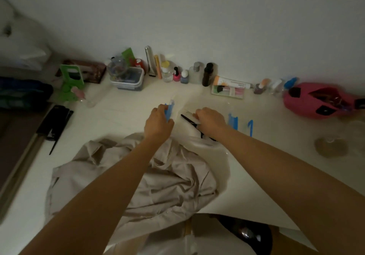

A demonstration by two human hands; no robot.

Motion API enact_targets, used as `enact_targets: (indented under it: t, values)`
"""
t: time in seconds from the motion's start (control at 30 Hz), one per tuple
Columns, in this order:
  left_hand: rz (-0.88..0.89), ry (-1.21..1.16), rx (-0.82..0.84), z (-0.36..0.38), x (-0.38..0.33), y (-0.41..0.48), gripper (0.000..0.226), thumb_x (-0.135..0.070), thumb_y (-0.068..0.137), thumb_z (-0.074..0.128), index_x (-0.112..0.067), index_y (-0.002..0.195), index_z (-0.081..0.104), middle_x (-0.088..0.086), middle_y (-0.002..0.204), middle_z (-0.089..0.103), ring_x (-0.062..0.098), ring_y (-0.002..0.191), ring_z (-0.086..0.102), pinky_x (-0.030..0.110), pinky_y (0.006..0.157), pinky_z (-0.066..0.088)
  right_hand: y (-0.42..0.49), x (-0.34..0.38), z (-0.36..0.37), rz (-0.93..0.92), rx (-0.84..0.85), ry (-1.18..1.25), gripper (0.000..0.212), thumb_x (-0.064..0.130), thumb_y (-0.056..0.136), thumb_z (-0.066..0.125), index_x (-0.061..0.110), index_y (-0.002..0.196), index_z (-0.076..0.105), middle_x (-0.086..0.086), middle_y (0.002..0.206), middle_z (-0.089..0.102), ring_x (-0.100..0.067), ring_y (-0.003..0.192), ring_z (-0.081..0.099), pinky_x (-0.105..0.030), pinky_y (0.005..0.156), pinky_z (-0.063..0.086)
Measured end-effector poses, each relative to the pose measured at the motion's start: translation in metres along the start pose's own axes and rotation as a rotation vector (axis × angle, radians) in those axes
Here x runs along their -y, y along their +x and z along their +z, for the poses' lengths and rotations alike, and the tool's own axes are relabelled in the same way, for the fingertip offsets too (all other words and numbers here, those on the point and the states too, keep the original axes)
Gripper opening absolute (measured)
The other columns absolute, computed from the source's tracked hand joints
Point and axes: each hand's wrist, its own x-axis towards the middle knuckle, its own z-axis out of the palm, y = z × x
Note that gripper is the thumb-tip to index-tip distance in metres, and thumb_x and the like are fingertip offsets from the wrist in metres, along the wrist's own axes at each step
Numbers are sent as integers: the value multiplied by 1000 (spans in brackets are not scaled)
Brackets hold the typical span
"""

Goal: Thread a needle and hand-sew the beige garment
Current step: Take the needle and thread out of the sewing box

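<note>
**Head view: hands apart above the crumpled garment**

Left hand (158, 124) grips a flat blue plastic piece (169, 110). Right hand (210, 119) curls over thin black sticks (186, 118); cannot tell if it grips them. Beige garment (142, 175), soft creased cloth, lies heaped on the glossy off-white surface (118, 112) under both wrists. Small bottles (176, 76) line the plain pale wall (197, 17).

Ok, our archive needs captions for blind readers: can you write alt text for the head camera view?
Seen from above, a person's left hand grips a small blue plastic piece while the right hand curls over a thin black tool on a white table. A crumpled beige garment lies nearer the person, and bottles line the wall.
</note>
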Motion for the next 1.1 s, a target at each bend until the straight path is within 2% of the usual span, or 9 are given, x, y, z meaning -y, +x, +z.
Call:
enact_targets:
  t: [0.17,0.33,0.5,0.6,0.77,0.93,0.97,1.03,1.1]
  values:
    - [12,3,-12,0,7,4,45,-18,92,59,-10,134,46,14,126,53,29,107,56,30,82,39,9,1,14,-4,11,-60,28,12,91,62,6,119,59,-15,116,57,-30,103,58,-32,70,40]
    - [52,6,-15,2,12,5,46,-21,91,61,-10,134,46,14,128,49,28,108,54,31,85,42,5,-2,7,18,-43,104,20,18,89,64,5,104,61,-13,106,58,-28,95,58,-34,69,43]
    - [228,-5,-300,-5,4,4,32,-19,86,68,-15,117,61,7,116,57,23,105,50,29,88,41,-6,-1,-17,5,-165,371,31,28,86,70,12,111,59,-2,98,62,-21,88,59,-34,75,50]
    - [364,28,-241,-8,-8,2,22,-25,86,69,-20,107,67,-2,98,63,17,96,51,24,79,39,-17,1,-25,-49,-170,457,34,29,85,72,12,112,61,-5,101,66,-22,90,62,-38,81,53]
    - [371,77,-160,-11,-19,-8,10,-28,90,65,-22,92,72,-7,88,64,8,89,44,23,70,32,-37,-3,-32,-116,-161,507,32,30,87,72,12,113,65,-5,100,69,-19,88,63,-36,81,52]
    - [367,6,-183,-20,-3,-10,7,-19,92,62,-13,91,65,3,92,62,20,92,51,27,73,37,-54,-19,-34,-28,-140,576,25,26,92,66,11,112,67,-4,99,69,-17,88,62,-26,74,49]
    - [339,-32,-220,-21,1,-8,8,-18,92,61,-11,92,65,5,94,61,21,92,52,29,74,41,-58,-19,-38,-31,-65,695,23,25,94,64,9,110,67,-5,97,69,-16,86,64,-23,72,49]
    - [198,-102,-257,-23,5,-6,10,-19,94,59,-10,96,64,8,102,56,22,90,55,31,76,46,-69,-13,-48,-84,281,955,22,22,98,59,5,110,65,-11,102,72,-17,86,69,-25,75,54]
    - [-43,-153,-186,-21,5,-6,13,-22,95,57,-12,100,63,11,112,56,24,90,59,35,80,52,-76,-2,-51,-104,642,967,25,20,99,56,2,116,61,-15,114,69,-21,97,68,-33,89,56]
